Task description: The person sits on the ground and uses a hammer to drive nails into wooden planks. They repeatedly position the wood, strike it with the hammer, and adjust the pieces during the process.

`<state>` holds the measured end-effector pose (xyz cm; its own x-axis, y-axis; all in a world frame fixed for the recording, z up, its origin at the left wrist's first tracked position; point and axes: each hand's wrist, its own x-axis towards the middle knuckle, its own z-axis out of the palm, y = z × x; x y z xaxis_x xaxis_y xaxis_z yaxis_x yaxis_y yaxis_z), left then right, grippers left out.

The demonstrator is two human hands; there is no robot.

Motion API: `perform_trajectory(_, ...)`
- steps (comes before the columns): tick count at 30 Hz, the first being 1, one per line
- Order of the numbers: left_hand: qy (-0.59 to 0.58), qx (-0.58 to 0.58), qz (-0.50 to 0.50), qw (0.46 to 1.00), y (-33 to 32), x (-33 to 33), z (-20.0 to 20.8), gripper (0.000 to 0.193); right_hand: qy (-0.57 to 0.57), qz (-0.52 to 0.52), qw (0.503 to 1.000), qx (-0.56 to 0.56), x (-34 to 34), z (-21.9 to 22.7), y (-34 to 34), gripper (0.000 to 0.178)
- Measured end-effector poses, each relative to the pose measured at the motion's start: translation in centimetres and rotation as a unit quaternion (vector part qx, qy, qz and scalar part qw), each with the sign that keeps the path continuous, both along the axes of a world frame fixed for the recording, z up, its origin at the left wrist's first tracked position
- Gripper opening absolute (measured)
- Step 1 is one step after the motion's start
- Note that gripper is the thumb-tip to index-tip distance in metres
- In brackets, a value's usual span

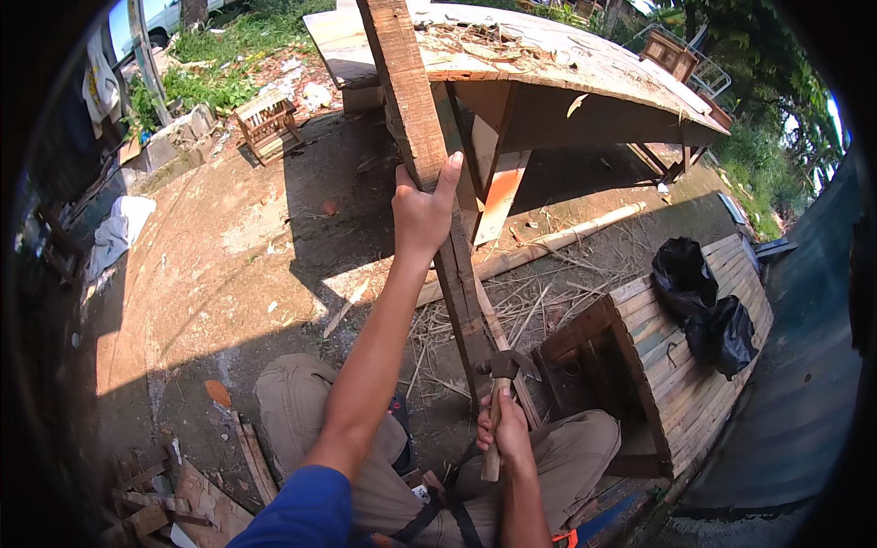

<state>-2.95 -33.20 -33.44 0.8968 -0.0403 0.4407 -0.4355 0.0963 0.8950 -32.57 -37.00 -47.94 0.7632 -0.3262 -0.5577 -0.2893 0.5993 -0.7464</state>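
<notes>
My left hand is closed around a long, rough wooden beam, the thumb lying along its upper face. The beam runs from the top of the view down between my knees, tilted slightly. Low in front of me, my right hand grips the wooden handle of a hammer. The hammer's dark metal head is uppermost, right beside the lower part of the beam; whether they touch I cannot tell. A thin wooden strip slants down just right of the beam.
A large wooden table with dry scraps stands ahead. On the right, a slatted wooden piece carries a black plastic bag. A bamboo pole lies across the ground. A saw is by my right knee, wood offcuts lower left.
</notes>
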Motion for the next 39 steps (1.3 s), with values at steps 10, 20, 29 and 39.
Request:
perform_trajectory(10, 0.018, -0.039, -0.029, 0.999, -4.2, 0.4, -0.2, 0.063, 0.093, 0.258, 0.947, -0.167, 4.5, 7.3, -5.8, 0.048)
perform_trajectory(20, 0.031, -0.032, -0.032, 0.998, -4.2, 0.1, 0.5, 0.071, 0.249, 0.397, 0.845, -0.257, 12.7, 17.3, -9.3, 0.046)
perform_trajectory(29, 0.029, -0.017, -0.013, 0.999, -4.3, 0.1, 0.3, 0.072, 0.132, 0.382, 0.869, -0.285, 10.1, 13.5, -9.8, 0.036)
perform_trajectory(39, 0.037, 0.003, 0.001, 0.999, -4.4, 0.3, 0.5, 0.073, 0.194, 0.439, 0.562, -0.674, 7.5, 18.5, -6.9, 0.042)
